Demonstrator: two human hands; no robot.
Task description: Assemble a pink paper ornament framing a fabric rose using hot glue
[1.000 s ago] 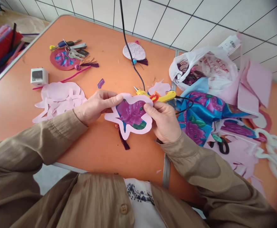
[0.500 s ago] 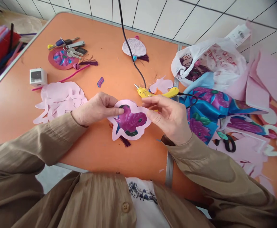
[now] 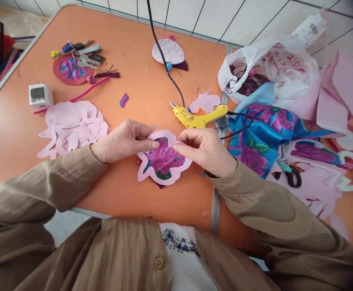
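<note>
Between my hands is a pink fish-shaped cutout (image 3: 176, 176) with patterned purple and blue fabric (image 3: 166, 158) filling its middle. My left hand (image 3: 126, 141) pinches its upper left edge, thumb on the front. My right hand (image 3: 205, 149) pinches the upper right edge with thumb and fingers. Partly hidden behind the cutout are a red bead (image 3: 138, 161) and a dark tassel (image 3: 160, 185). Just beyond my right hand lies a yellow glue gun (image 3: 199, 118), its nozzle pointing left. A small patterned fabric scrap (image 3: 124, 100) lies farther up the table.
Pink cutouts (image 3: 70, 121) are piled at left, near a white charger (image 3: 40, 95) and keys (image 3: 85, 60) on a round ornament. A black cord (image 3: 161, 44) crosses the table. At right are a plastic bag (image 3: 297, 68), blue patterned fabric (image 3: 264, 137) and scissors (image 3: 293, 176).
My right hand has moved left along the cutout's top edge and its fingers have closed into a pinch there. The view has shifted slightly. My left hand keeps its hold.
</note>
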